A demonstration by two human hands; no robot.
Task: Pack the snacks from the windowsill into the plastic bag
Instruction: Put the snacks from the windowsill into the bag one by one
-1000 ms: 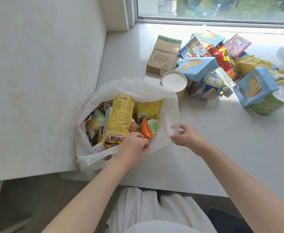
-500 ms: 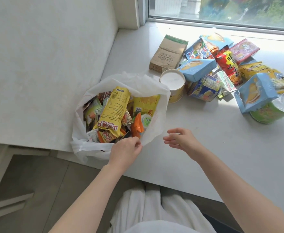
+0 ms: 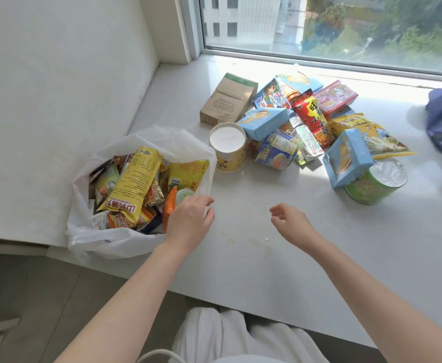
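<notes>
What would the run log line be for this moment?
left hand open at plastic bag rim | right hand open, empty | snacks remain on windowsill

I see a white plastic bag (image 3: 115, 242), a yellow packet (image 3: 133, 179) with dark print inside it, a brown cardboard box (image 3: 227, 100) far off, light blue boxes (image 3: 265, 121), a red packet (image 3: 312, 117), a pink packet (image 3: 336, 96), a green tub (image 3: 371, 188) at right.

White windowsill (image 3: 254, 258), open plastic bag (image 3: 115, 242) at left, snack pile (image 3: 306, 132) behind
</notes>
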